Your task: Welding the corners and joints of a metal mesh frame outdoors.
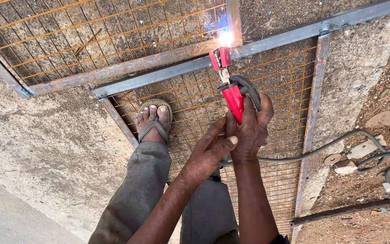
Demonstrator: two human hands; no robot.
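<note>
Red electrode holder (232, 92): clamp jaws up, tip at the steel frame bar (190, 68), white-blue arc and sparks (225, 37) at the contact point, just below an upright bar joining there. Handle end down, wrapped by right hand (252, 129), fingers clenched round the red grip and the grey cable (330, 147) leaving it.

Left hand (211, 151): just beside and below the holder, thumb and fingertips pressed against the right hand and the handle's base, steadying; closed loosely, grasp of the handle itself not clearly visible.

Cable: trailing from the holder toward the right, over the frame's side bar, looping on bare dirt among flat scrap pieces (362, 149).

Rusty wire mesh (290, 77): filling the frame beneath and around the holder, orange-brown grid; a second mesh panel beyond the bar, above-left of the holder.

Sandalled foot (154, 118): left of the holder, standing on the mesh near the frame's corner; grey trouser legs (145, 190) below it.

Rough concrete ground (46, 140): farther left of the holder, outside the frame.
</note>
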